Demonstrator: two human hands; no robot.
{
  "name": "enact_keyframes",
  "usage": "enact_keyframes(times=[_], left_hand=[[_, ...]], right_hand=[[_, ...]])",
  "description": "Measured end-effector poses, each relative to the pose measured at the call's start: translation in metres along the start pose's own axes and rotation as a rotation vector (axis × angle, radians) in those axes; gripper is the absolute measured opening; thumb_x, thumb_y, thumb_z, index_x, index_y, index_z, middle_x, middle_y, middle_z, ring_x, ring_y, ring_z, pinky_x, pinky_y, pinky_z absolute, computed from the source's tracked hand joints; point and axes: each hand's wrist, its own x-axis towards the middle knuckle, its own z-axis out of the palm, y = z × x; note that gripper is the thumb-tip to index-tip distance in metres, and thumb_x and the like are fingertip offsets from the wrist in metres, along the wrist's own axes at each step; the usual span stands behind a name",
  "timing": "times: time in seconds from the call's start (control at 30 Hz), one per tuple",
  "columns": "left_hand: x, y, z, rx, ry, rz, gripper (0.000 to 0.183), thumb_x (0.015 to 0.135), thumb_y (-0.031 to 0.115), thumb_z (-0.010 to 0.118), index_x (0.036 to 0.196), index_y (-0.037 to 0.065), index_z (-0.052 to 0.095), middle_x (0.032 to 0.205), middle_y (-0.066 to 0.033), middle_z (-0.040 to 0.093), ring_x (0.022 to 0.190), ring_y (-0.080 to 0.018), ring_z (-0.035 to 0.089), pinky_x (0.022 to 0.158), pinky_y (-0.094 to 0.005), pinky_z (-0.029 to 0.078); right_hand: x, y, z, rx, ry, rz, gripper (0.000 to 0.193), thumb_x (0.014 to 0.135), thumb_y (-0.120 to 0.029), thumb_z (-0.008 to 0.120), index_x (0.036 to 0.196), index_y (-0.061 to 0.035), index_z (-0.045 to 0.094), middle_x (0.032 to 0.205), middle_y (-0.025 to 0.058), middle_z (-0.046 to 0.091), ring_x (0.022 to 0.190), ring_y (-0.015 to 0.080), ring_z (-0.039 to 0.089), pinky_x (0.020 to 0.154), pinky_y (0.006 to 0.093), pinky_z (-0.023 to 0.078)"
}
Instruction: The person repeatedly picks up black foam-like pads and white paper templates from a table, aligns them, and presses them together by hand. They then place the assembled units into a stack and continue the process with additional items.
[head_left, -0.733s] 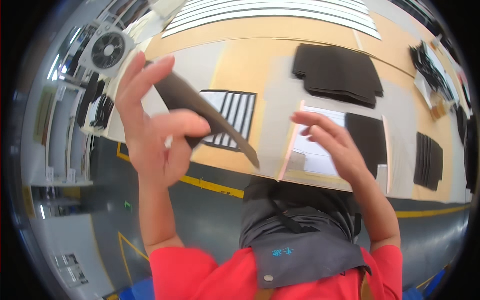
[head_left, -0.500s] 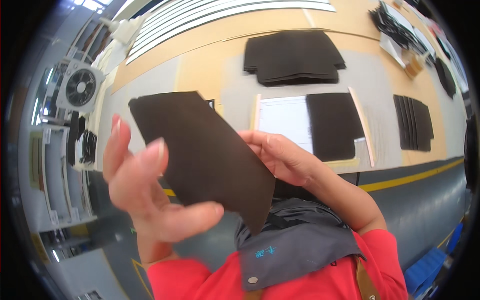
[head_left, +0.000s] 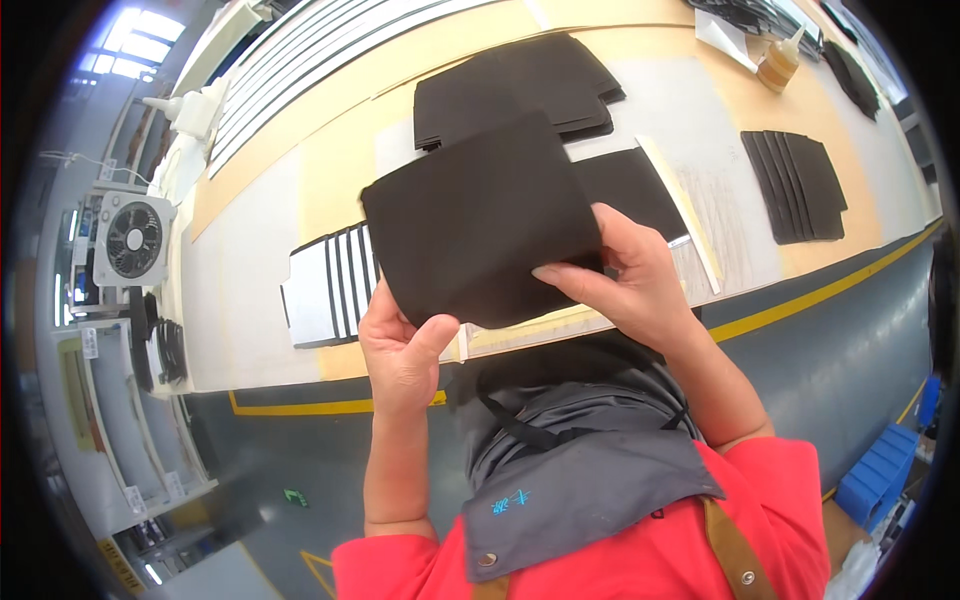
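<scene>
A dark brown-black flat panel [head_left: 480, 220] is held up over the near edge of the table, its face toward me. My left hand [head_left: 405, 350] pinches its lower left corner, thumb in front and fingers behind. At its lower right edge my right hand [head_left: 640, 285] grips it, thumb lying on the face. Behind it a second dark panel [head_left: 630, 190] lies on the table next to a pale strip [head_left: 685, 215]. Farther back sits a stack of dark panels [head_left: 510, 75], partly covered by the held one.
Fanned dark pieces [head_left: 795, 185] lie at the right, and white pieces with black edges [head_left: 330, 285] at the left. A nozzle bottle of amber liquid [head_left: 778, 68] stands far right. Long white strips [head_left: 330, 65] cover the back left. A fan [head_left: 132, 238] is beyond the left end.
The panel has turned from a slanted pose to face me more squarely. My left hand, earlier spread apart in front of it, now grips its corner. My right hand has moved right.
</scene>
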Motion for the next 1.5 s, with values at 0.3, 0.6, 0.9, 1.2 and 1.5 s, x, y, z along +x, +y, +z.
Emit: enact_keyframes(times=[0.3,0.6,0.9,1.2,1.5], left_hand=[[-0.001,-0.003,0.033,0.597,-0.048,0.209,0.03,0.089,-0.004,0.078,0.118,-0.004,0.077,0.11,-0.0116,0.081,0.096,-0.0138,0.075,0.083,-0.0255,0.058],[-0.001,-0.019,0.049,0.182,0.269,-0.023,0.022,0.091,-0.005,0.082,0.113,-0.004,0.078,0.104,-0.0048,0.079,0.091,-0.0088,0.07,0.084,-0.0238,0.055],[-0.002,-0.029,0.041,0.285,0.141,0.007,0.037,0.095,-0.006,0.078,0.13,-0.001,0.068,0.125,-0.0076,0.072,0.111,-0.0148,0.067,0.097,-0.0299,0.054],[0.019,-0.007,0.016,0.4,0.266,-0.105,0.028,0.097,0.005,0.08,0.123,-0.005,0.074,0.117,-0.0081,0.076,0.106,-0.0143,0.069,0.098,-0.0296,0.053],[0.031,-0.017,0.005,0.221,0.252,-0.244,0.029,0.097,-0.002,0.077,0.126,-0.004,0.072,0.121,-0.0094,0.076,0.108,-0.0162,0.071,0.1,-0.031,0.056]], right_hand=[[-0.019,0.002,-0.015,0.038,-0.029,0.187,0.02,0.092,-0.002,0.079,0.111,-0.0011,0.07,0.1,0.0045,0.074,0.088,0.0076,0.068,0.072,0.0272,0.056],[-0.029,0.017,0.002,-0.136,0.153,0.102,0.015,0.093,-0.006,0.081,0.103,-0.0041,0.071,0.092,0.0024,0.064,0.074,0.0082,0.06,0.06,0.0245,0.048],[-0.029,0.022,0.004,-0.333,0.126,-0.075,0.02,0.09,-0.006,0.083,0.104,-0.0043,0.068,0.094,0.0058,0.063,0.077,0.0161,0.066,0.061,0.0309,0.055],[-0.026,0.045,-0.086,-0.794,-0.009,-0.118,0.052,0.098,-0.023,0.076,0.145,-0.0093,0.062,0.144,0.0107,0.063,0.124,0.0298,0.065,0.102,0.0397,0.054],[-0.039,0.058,-0.107,-1.311,-0.45,-0.146,0.071,0.102,-0.056,0.058,0.163,-0.0209,0.047,0.17,0.0015,0.041,0.159,0.025,0.033,0.132,0.0522,0.019]])
